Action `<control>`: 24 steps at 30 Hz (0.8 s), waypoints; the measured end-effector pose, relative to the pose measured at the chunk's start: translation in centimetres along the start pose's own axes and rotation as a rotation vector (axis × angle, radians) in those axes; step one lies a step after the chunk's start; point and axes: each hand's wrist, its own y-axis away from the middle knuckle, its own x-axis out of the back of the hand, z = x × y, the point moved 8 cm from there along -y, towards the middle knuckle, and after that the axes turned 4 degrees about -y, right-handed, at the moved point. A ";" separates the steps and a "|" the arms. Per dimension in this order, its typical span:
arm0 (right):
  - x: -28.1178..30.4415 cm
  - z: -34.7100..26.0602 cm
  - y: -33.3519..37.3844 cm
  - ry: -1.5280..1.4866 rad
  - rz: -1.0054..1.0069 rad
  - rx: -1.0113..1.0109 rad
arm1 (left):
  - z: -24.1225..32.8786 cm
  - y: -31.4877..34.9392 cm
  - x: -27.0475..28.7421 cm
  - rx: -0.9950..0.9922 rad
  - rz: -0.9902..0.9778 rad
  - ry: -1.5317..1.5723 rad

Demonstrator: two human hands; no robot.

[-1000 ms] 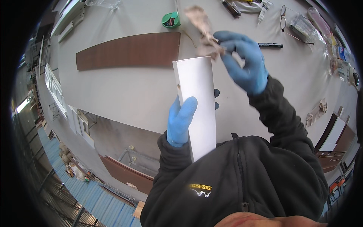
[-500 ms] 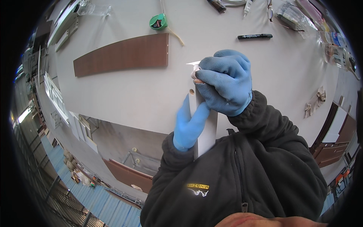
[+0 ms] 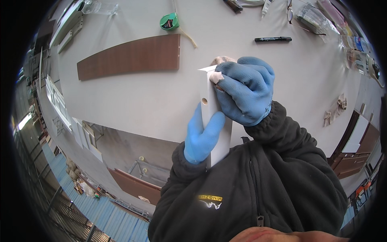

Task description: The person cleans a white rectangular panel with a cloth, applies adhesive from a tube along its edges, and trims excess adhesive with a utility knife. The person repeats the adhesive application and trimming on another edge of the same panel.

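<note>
A white board (image 3: 221, 147) with a small round hole in its narrow edge stands against my torso and reaches away from me over the table. My left hand (image 3: 202, 137), in a blue glove, is wrapped round its nearer part, the thumb on the right side and fingers on the left. At the far end, my gloved right hand (image 3: 246, 92) is closed on a pale, stained cloth (image 3: 224, 60). A bit of that cloth sticks out by the thumb and lies on the board's edge near the corner. Most of the cloth is hidden by the fingers.
On the pale table lie a brown curved board (image 3: 131, 58), a green tape measure (image 3: 169, 22), a black marker (image 3: 273, 39) and a crumpled rag (image 3: 336, 109). Glasses (image 3: 290, 14), plastic bags and bottles crowd the far right. The table's near edge runs left of me.
My right hand has shifted slightly right and toward me, and more of the cloth shows beyond the board's end. The left hand keeps its hold on the board.
</note>
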 end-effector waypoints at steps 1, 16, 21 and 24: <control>0.0 -0.1 -0.1 0.001 0.006 0.025 | 0.0 0.0 0.0 -0.005 -0.008 -0.017; 0.3 -1.0 -0.4 0.092 0.042 0.062 | 0.1 -0.2 -0.7 -0.069 -0.031 -0.003; 0.2 -1.2 -0.1 0.198 0.046 0.090 | 0.3 -0.4 -0.7 -0.131 0.000 -0.134; 0.1 -1.2 -0.1 0.298 0.041 0.125 | 0.2 -0.6 -0.7 -0.099 0.029 -0.209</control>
